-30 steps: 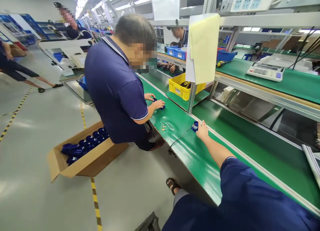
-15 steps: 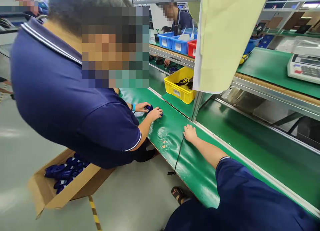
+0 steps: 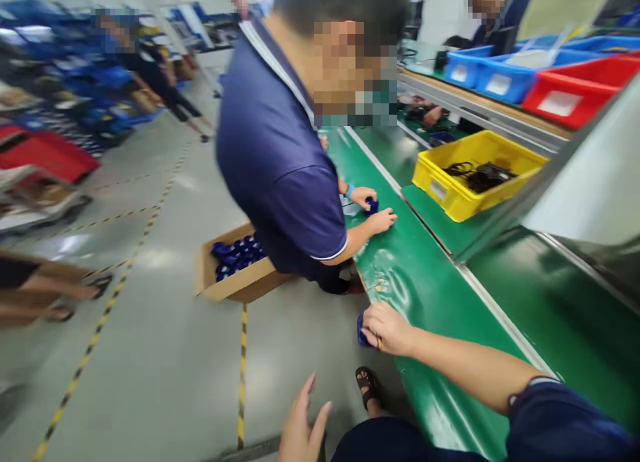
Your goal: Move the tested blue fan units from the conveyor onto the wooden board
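Observation:
My right hand [image 3: 393,329] reaches over the front edge of the green-topped bench [image 3: 430,295]. Its fingers are closed on a dark blue plastic part [image 3: 363,331], mostly hidden behind them. At the bottom of the head view is my left hand [image 3: 304,425], held over the floor with thumb and fingers apart and nothing in it. Farther along the bench, a co-worker's two hands [image 3: 384,220] handle another dark blue part [image 3: 371,205]; its exact kind does not show.
Beside the co-worker [image 3: 280,155], a cardboard box [image 3: 240,285] of dark blue parts stands on the floor. A yellow bin [image 3: 445,199] with black cords sits on the bench. Blue bins [image 3: 500,85] and a red bin [image 3: 560,102] line the shelf above. Other people are in the background.
My right hand has come from the back of the bench to its front edge and now holds a blue part. My left hand has entered at the bottom. The view has swung left.

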A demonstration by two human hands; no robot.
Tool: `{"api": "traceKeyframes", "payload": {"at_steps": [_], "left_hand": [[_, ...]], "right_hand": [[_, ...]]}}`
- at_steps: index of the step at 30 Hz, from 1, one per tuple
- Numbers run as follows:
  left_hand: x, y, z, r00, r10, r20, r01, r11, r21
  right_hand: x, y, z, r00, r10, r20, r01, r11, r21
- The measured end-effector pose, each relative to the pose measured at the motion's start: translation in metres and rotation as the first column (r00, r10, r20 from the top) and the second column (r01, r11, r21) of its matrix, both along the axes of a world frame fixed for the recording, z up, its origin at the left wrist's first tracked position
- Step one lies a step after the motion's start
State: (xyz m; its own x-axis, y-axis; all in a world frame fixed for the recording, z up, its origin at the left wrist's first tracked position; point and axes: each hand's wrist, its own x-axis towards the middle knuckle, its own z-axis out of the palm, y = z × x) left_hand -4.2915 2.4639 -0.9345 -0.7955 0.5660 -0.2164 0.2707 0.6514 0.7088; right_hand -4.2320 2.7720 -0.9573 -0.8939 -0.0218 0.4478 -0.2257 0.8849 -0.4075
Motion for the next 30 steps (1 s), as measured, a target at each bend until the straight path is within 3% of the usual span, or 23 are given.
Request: {"api": "traceKeyframes", "payload": {"at_steps": [3, 6, 10, 13, 15, 17, 19, 20, 22, 23, 25, 27, 30], "left_hand": [[-0.004, 0.024, 0.026, 0.991, -0.128, -0.023, 0.13, 0.981, 0.144], [0.008, 0.025, 0.056, 0.977, -0.12, -0.174, 0.168, 0.942, 0.291], [0.03, -0.011, 0.081, 0.93, -0.015, -0.366, 0.164, 0.911, 0.378], [0.049, -0.048, 0.089, 0.911, 0.125, -0.392, 0.046, 0.915, 0.4], [0.065, -0.072, 0.09, 0.894, 0.286, -0.345, -0.124, 0.898, 0.423], [0.084, -0.096, 0.088, 0.846, 0.426, -0.319, -0.261, 0.855, 0.448], [0.104, -0.121, 0.083, 0.793, 0.519, -0.317, -0.336, 0.808, 0.484], [0.115, -0.134, 0.081, 0.773, 0.552, -0.314, -0.355, 0.785, 0.507], [0.135, -0.16, 0.08, 0.756, 0.591, -0.283, -0.367, 0.74, 0.564], [0.145, -0.172, 0.08, 0.755, 0.601, -0.262, -0.364, 0.717, 0.595], [0.163, -0.196, 0.083, 0.745, 0.62, -0.247, -0.347, 0.676, 0.65], [0.181, -0.219, 0.085, 0.715, 0.651, -0.254, -0.349, 0.647, 0.678], [0.209, -0.251, 0.081, 0.656, 0.709, -0.26, -0.419, 0.629, 0.655]], "right_hand": [[-0.008, -0.046, 0.059, 0.923, 0.326, -0.203, -0.329, 0.944, 0.018], [-0.019, -0.085, 0.109, 0.803, 0.552, -0.225, -0.551, 0.831, 0.076], [-0.027, -0.129, 0.139, 0.703, 0.677, -0.219, -0.692, 0.722, 0.01], [-0.018, -0.157, 0.146, 0.699, 0.682, -0.217, -0.71, 0.699, -0.09], [-0.005, -0.175, 0.147, 0.731, 0.66, -0.172, -0.682, 0.702, -0.206], [0.01, -0.195, 0.14, 0.767, 0.64, -0.044, -0.597, 0.687, -0.415], [0.026, -0.218, 0.124, 0.72, 0.683, 0.123, -0.46, 0.602, -0.653], [0.034, -0.231, 0.112, 0.65, 0.736, 0.192, -0.391, 0.54, -0.746], [0.049, -0.258, 0.087, 0.437, 0.858, 0.272, -0.32, 0.43, -0.844], [0.056, -0.271, 0.076, 0.332, 0.899, 0.286, -0.332, 0.395, -0.856], [0.069, -0.297, 0.057, 0.205, 0.931, 0.301, -0.375, 0.359, -0.855], [0.079, -0.318, 0.046, 0.184, 0.926, 0.33, -0.394, 0.377, -0.838], [0.09, -0.341, 0.037, 0.208, 0.858, 0.469, -0.382, 0.513, -0.769]]}}
